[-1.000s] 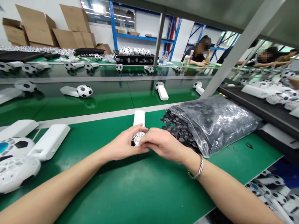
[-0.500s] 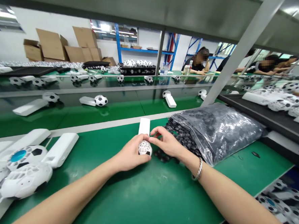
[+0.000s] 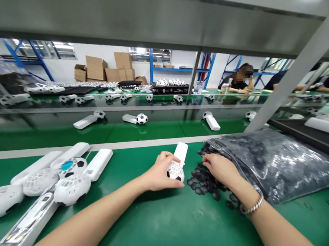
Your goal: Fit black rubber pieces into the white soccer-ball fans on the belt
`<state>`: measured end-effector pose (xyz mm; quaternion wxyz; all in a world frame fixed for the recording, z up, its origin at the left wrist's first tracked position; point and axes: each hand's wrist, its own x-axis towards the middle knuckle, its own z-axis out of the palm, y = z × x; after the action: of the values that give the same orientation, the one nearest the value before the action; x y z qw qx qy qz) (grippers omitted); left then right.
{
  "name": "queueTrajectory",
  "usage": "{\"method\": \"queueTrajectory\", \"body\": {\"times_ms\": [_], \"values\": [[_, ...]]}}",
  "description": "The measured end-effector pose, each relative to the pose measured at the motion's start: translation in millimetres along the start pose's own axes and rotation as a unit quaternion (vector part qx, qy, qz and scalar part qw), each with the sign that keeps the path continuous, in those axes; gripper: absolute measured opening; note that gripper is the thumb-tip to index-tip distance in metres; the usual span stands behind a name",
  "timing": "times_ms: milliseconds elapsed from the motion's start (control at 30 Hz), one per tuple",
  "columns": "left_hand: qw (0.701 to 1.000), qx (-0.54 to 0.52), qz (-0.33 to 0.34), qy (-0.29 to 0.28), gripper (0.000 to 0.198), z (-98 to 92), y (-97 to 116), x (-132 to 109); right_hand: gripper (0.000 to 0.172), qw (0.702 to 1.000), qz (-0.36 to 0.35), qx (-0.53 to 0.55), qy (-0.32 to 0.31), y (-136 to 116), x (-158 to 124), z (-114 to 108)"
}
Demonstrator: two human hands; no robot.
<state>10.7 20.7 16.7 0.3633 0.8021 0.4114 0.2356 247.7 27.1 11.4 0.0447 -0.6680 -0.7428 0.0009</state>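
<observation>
Left fingers (image 3: 175, 183) clamp a football-patterned device (image 3: 176, 170); whether right fingers (image 3: 207, 158), at black pieces (image 3: 203, 180), pinch any is unclear.

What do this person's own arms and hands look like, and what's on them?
The left hand and right hand wear no gloves; no sleeves show on the forearms. A silver-coloured, rope-like bracelet circles the right wrist.

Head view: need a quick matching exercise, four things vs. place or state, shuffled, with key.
1. Left hand
2. Right hand
3. Plastic bag
4. Cardboard boxes

A. Brown, grouped in the background
B. Gripping a white soccer-ball-patterned device
C. See-through, full of dark contents
D. At the loose black pieces

Pairs: 1-B, 2-D, 3-C, 4-A
</observation>
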Motion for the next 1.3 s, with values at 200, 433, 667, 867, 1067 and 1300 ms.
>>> {"method": "queueTrajectory", "body": {"times_ms": [200,433,667,867,1067,1300], "values": [[0.997,-0.060,-0.041,-0.040,0.058,-15.8,-11,7,0.030,0.999,-0.009,0.034,0.032,4,-2,-6],[0.975,-0.186,-0.050,-0.114,0.056,-21.7,-18,12,0.010,0.913,-0.028,0.407,0.019,-14,-4,-7],[0.991,-0.112,-0.041,-0.063,0.054,-13.1,-14,10,0.021,0.853,-0.084,0.515,-0.007,-28,-9,-6],[0.996,-0.080,-0.031,-0.029,0.046,-10.2,-15,10,0.014,0.884,-0.139,0.434,0.107,-33,-12,-4],[0.990,-0.123,-0.039,-0.056,0.048,-13.7,-18,13,0.012,0.878,-0.146,0.445,0.102,-39,-17,-5],[0.994,-0.082,-0.006,-0.075,0.050,-16.8,-17,12,0.021,0.883,-0.323,0.317,0.123,-48,-20,-1]]}}
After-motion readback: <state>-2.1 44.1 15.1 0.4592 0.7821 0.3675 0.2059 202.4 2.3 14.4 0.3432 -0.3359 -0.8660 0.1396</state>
